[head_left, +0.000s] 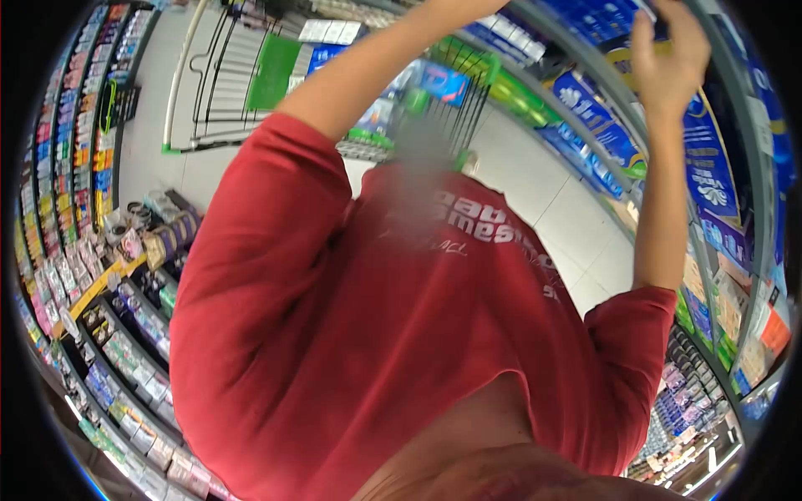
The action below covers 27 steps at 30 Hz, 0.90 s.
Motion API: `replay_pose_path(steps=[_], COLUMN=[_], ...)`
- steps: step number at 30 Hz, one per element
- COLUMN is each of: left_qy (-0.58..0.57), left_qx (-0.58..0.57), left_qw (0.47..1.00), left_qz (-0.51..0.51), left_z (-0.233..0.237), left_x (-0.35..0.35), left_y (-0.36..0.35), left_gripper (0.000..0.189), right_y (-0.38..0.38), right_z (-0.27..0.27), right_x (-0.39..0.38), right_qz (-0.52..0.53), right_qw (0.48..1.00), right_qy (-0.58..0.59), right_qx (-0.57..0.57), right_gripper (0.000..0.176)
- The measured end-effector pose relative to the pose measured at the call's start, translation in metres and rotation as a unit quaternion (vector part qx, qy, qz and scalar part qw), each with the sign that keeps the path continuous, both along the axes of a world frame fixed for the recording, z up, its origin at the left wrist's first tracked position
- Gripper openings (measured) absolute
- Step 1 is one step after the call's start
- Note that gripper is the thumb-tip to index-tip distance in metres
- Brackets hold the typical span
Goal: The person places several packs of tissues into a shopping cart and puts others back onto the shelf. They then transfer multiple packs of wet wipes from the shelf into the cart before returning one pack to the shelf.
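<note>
My right hand (678, 60) is raised at the top right, in front of the blue tissue packs (603, 15) on the shelf. Its thumb stands apart from the fingers, whose tips run close to the frame's top edge, and no object shows in its grasp. My left forearm (376, 67) stretches up across the shopping cart, and the hand itself lies beyond the top edge. Below the right hand hangs a blue Vinda-marked panel (710, 167), near the forearm.
A shopping cart (180, 92) with green parts stands ahead, holding several packaged goods. Shelves of small packets (92, 125) line the left side. Curved racks (125, 367) fill the lower left. Pale floor tiles (572, 217) show between the cart and the right shelf.
</note>
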<state>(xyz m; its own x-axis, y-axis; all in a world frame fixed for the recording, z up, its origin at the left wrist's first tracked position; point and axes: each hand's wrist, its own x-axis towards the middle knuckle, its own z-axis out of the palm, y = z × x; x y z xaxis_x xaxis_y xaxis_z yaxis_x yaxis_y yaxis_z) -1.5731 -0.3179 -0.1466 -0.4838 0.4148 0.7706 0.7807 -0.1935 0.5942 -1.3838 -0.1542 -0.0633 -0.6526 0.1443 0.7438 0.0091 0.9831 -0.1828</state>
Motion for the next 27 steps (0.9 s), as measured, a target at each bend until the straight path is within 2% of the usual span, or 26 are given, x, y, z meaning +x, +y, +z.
replay_pose_path(steps=[1, 2, 3, 4, 5, 6, 7, 10, 12, 13, 15, 16, 17, 19, 20, 21, 22, 23, 25, 26, 27], left_qy=[-0.085, -0.032, -0.136, -0.192, -0.245, -0.275, -0.302, -0.362, -0.329, -0.309, -0.375, -0.368, -0.359, -0.423, -0.438, -0.45, -0.475, -0.479, -0.549, -0.505, -0.509], left_qx=[-0.29, -0.185, -0.305, -0.484, -0.567, -0.613, -0.657, -0.657, -0.59, -0.556, -0.543, -0.536, -0.528, -0.522, -0.513, -0.502, -0.493, -0.495, -0.401, -0.411, -0.411], left_qw=[0.952, 0.98, 0.942, 0.848, 0.781, 0.732, 0.677, 0.646, 0.724, 0.759, 0.741, 0.748, 0.756, 0.729, 0.727, 0.727, 0.719, 0.716, 0.73, 0.755, 0.752], left_qz=[0.042, 0.057, 0.038, 0.1, 0.089, 0.114, 0.136, 0.14, 0.142, 0.138, 0.121, 0.133, 0.145, 0.13, 0.129, 0.129, 0.122, 0.116, 0.076, 0.08, 0.076], left_z=[-0.078, -0.109, -0.189, -0.221, -0.256, -0.288, -0.307, -0.299, -0.318, -0.317, -0.304, -0.312, -0.327, -0.333, -0.353, -0.369, -0.36, -0.366, -0.383, -0.394, -0.397], left_x=[-0.013, 0.002, -0.004, 0.006, 0.011, 0.015, 0.019, 0.025, 0.02, 0.014, -0.008, -0.016, -0.028, -0.051, -0.059, -0.067, -0.073, -0.077, -0.086, -0.09, -0.092], left_y=[-0.032, -0.072, -0.12, -0.165, -0.214, -0.253, -0.28, -0.305, -0.307, -0.3, -0.279, -0.275, -0.271, -0.261, -0.261, -0.258, -0.251, -0.249, -0.246, -0.247, -0.245], left_gripper=[0.037, 0.028, 0.044, 0.047, 0.048, 0.049, 0.049, 0.049, 0.048, 0.047, 0.05, 0.052, 0.054, 0.058, 0.058, 0.058, 0.055, 0.055, 0.037, 0.039, 0.039], right_y=[-0.013, -0.033, -0.053, -0.073, -0.096, -0.115, -0.134, -0.188, -0.216, -0.227, -0.24, -0.241, -0.243, -0.24, -0.243, -0.241, -0.24, -0.242, -0.245, -0.244, -0.245], right_z=[-0.047, -0.089, -0.131, -0.18, -0.217, -0.252, -0.285, -0.357, -0.384, -0.387, -0.4, -0.428, -0.437, -0.42, -0.429, -0.443, -0.449, -0.453, -0.446, -0.427, -0.431], right_x=[-0.002, -0.001, 0.004, 0.012, 0.018, 0.022, 0.022, 0.017, 0.003, -0.007, -0.033, -0.04, -0.052, -0.086, -0.093, -0.104, -0.112, -0.116, -0.135, -0.145, -0.149], right_qz=[-0.042, -0.019, -0.016, -0.016, -0.047, -0.037, -0.028, -0.044, -0.035, -0.035, -0.061, -0.059, -0.08, -0.089, -0.097, -0.107, -0.117, -0.123, -0.12, -0.097, -0.102], right_qw=[0.998, 1.0, 0.994, 0.972, 0.948, 0.908, 0.856, 0.739, 0.662, 0.656, 0.58, 0.597, 0.58, 0.564, 0.556, 0.571, 0.586, 0.582, 0.564, 0.522, 0.52], right_qy=[0.019, -0.001, -0.079, -0.139, -0.222, -0.283, -0.34, -0.47, -0.522, -0.53, -0.523, -0.517, -0.499, -0.522, -0.527, -0.495, -0.461, -0.464, -0.413, -0.43, -0.432], right_qx=[0.043, -0.003, -0.074, -0.187, -0.223, -0.307, -0.388, -0.48, -0.537, -0.537, -0.622, -0.611, -0.639, -0.633, -0.635, -0.646, -0.657, -0.656, -0.704, -0.73, -0.729], right_gripper=[0.016, 0.017, 0.018, 0.023, 0.027, 0.03, 0.034, 0.043, 0.051, 0.051, 0.055, 0.06, 0.066, 0.067, 0.067, 0.077, 0.088, 0.088, 0.098, 0.103, 0.103])
